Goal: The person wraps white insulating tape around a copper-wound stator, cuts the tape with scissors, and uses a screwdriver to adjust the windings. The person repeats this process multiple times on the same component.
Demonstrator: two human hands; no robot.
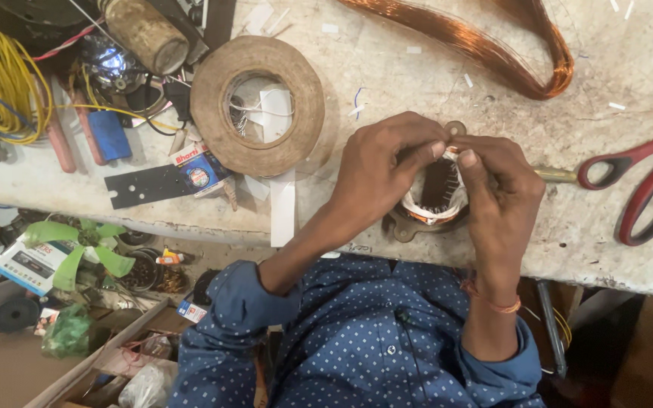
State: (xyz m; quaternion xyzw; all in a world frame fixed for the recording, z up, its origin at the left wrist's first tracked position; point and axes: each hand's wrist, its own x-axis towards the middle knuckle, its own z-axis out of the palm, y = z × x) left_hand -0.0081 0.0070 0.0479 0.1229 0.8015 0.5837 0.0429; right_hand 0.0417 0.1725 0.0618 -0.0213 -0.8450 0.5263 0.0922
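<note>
Both hands gripped the motor stator [434, 208] near the workbench [387, 68] edge, right of the tape roll [257, 106]. The left hand [383, 170] and right hand [500, 193] pinched white insulation at its top. Winding looked partly bound; the copper coil [493, 45] beyond lay unused.

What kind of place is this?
Probably a small motor repair workshop: both hands work on a motor stator, with a copper wire coil, brown tape roll and red scissors on the bench.

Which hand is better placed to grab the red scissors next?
Probably the right hand: it sits nearer the red scissors at the bench's right edge. The left hand lies farther, on the stator both hands hold.
</note>
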